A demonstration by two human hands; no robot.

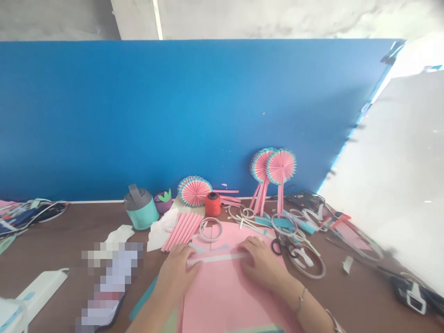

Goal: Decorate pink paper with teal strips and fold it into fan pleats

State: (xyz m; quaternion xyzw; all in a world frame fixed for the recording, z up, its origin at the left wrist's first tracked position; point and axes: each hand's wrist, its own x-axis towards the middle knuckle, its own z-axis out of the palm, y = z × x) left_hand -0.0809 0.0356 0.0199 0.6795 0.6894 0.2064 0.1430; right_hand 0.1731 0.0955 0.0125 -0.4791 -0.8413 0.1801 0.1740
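Observation:
My left hand [180, 268] and my right hand [262, 263] rest at the two ends of a narrow pink strip with a whitish band [218, 258]. The strip lies crosswise on large pink paper sheets [222, 300]. The fingers of my left hand curl round the strip's left end, and those of my right hand press on its right end. Just beyond the strip lies a roll of tape [211, 230]. Beside it, to the left, is a pleated pink paper piece [182, 230]. Black-handled scissors [276, 246] lie right of my right hand.
Pink pleated fans [281, 166] lean on the blue partition [190, 111]. A red thread spool [212, 204], a teal cup [141, 213] and a purple pot [163, 202] stand at the back. Tape rings [308, 262] and scraps lie right; a white power strip [41, 293] lies left.

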